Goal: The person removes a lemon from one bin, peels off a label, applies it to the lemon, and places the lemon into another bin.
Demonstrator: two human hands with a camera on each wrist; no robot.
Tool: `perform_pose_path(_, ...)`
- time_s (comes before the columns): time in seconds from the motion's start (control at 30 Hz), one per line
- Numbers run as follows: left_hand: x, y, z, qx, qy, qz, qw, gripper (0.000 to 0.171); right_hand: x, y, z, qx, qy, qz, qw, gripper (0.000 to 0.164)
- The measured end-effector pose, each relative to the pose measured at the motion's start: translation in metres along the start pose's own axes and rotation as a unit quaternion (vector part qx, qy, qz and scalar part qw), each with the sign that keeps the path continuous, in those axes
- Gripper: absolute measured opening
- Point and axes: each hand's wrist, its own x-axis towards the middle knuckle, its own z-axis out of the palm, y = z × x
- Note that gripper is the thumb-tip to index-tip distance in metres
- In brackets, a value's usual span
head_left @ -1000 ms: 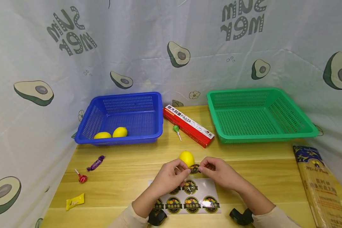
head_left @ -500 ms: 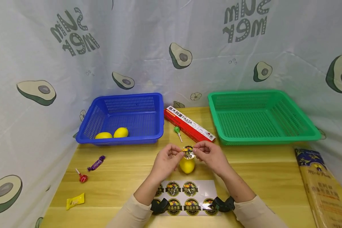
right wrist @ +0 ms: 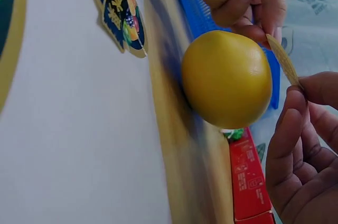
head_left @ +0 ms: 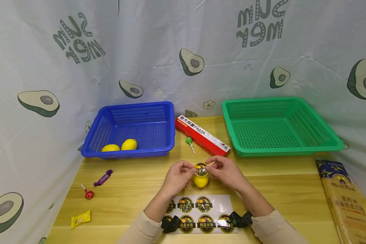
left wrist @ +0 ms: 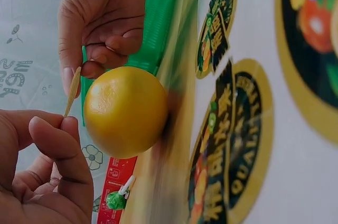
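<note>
A round sticker (head_left: pixel 201 168) with a fruit print and gold edge is stretched between both hands. My left hand (head_left: pixel 177 178) pinches its left edge between thumb and forefinger, and my right hand (head_left: pixel 225 172) pinches the opposite edge. Right beneath it a yellow lemon (head_left: pixel 201 181) stands on the table. In the left wrist view the sticker (left wrist: pixel 73 92) appears edge-on, close over the lemon (left wrist: pixel 125 112). The right wrist view also has the sticker (right wrist: pixel 285 59) slightly bowed above the fruit. Nearer the body lies a white sticker sheet (head_left: pixel 221 203) with several more round stickers.
At the back left a blue basket (head_left: pixel 167 144) holds two lemons (head_left: pixel 129 144). A green basket (head_left: pixel 280 149) stands back right. Between them lie a red pasta box (head_left: pixel 202 135) and a green lollipop (head_left: pixel 189 141). Wrapped candies (head_left: pixel 80 219) are left; a spaghetti pack (head_left: pixel 344 200) is right.
Both hands have carried the sticker forward from near the sheet to over the lemon, then lowered slightly toward it. The sticker now overlaps the lemon's upper part in the head view.
</note>
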Motion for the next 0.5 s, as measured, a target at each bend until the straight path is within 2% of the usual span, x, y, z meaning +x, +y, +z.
perform_pose_path(0.5, 0.0019, -0.0061, -0.003, 0.012, -0.007, -0.011, 0.9998, 0.019, 0.0013, 0.0068, 0.0042, 0.008, -0.013, -0.001, 1.0, 0.022)
